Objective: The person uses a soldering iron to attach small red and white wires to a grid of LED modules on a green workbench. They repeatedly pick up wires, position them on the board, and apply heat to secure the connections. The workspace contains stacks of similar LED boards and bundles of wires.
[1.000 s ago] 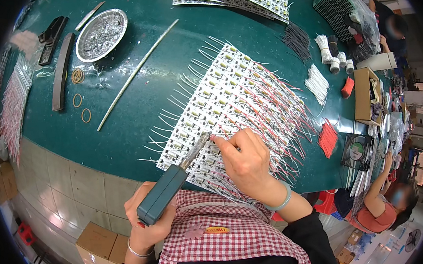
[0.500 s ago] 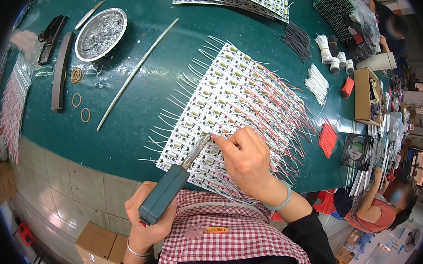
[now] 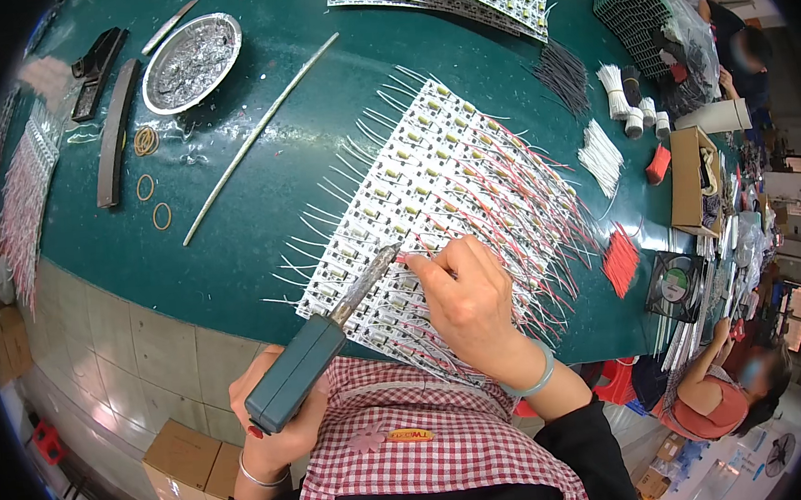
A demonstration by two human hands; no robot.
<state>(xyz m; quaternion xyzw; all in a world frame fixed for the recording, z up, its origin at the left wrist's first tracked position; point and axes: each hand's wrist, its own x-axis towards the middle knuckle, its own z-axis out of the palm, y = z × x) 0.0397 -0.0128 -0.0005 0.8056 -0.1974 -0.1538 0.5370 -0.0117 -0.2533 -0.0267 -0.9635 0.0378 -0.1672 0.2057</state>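
Boxy green soldering iron (image 3: 299, 369) — metal-tipped

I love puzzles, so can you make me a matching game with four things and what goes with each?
Things:
1. Soldering tool
2. Metal bowl
3. Long thin stick
4. Apron

Clues:
A. Has grey, shiny scraps inside
B. Red and white checks
C. Held in the left hand
D. Lies on the green table, left of the white circuit boards spread in front of the person

Right pairs: 1-C, 2-A, 3-D, 4-B
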